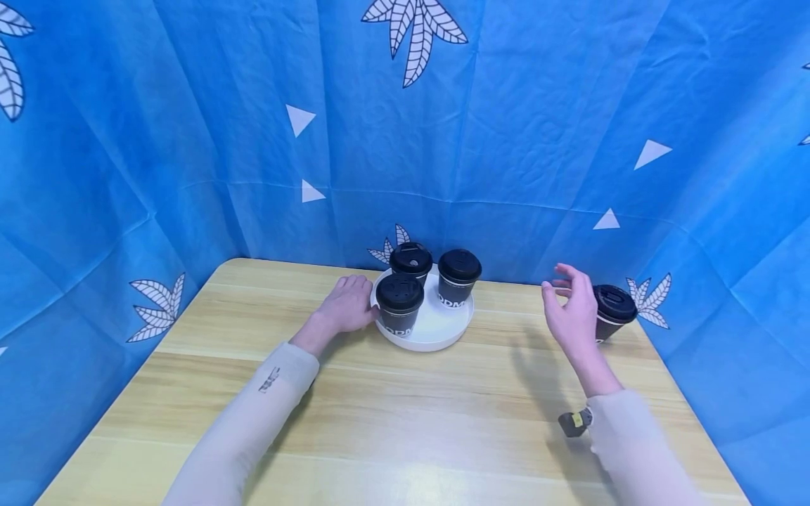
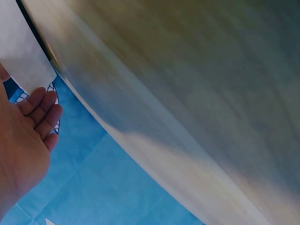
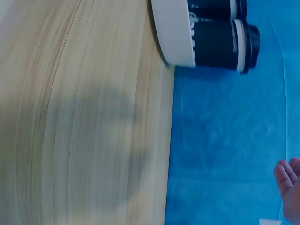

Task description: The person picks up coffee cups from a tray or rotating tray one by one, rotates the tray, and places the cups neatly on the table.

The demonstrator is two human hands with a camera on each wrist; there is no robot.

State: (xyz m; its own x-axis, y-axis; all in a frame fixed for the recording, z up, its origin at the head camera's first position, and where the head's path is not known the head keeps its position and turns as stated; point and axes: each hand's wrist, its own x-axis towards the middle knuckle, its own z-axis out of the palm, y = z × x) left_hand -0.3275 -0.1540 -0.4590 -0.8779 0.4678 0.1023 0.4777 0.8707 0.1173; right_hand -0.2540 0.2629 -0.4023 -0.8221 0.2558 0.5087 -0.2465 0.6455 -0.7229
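Note:
A round white tray [image 1: 436,341] with a low rim stands at the back middle of the table. On it are three black lidded coffee cups: a front cup [image 1: 400,316], a back-left cup [image 1: 411,258] and a right cup [image 1: 459,275]. My left hand [image 1: 344,306] holds the tray at its left side; in the left wrist view its bent fingers [image 2: 44,110] meet the white outer wall. My right hand [image 1: 572,313] is raised at the right, fingers loosely bent, nothing between them. Behind it, partly covered, is another black lidded coffee cup [image 1: 615,303].
The light wooden table [image 1: 392,422] meets a blue patterned curtain [image 1: 538,140] at its back and sides. A small black camera [image 1: 574,423] sits at the right wrist.

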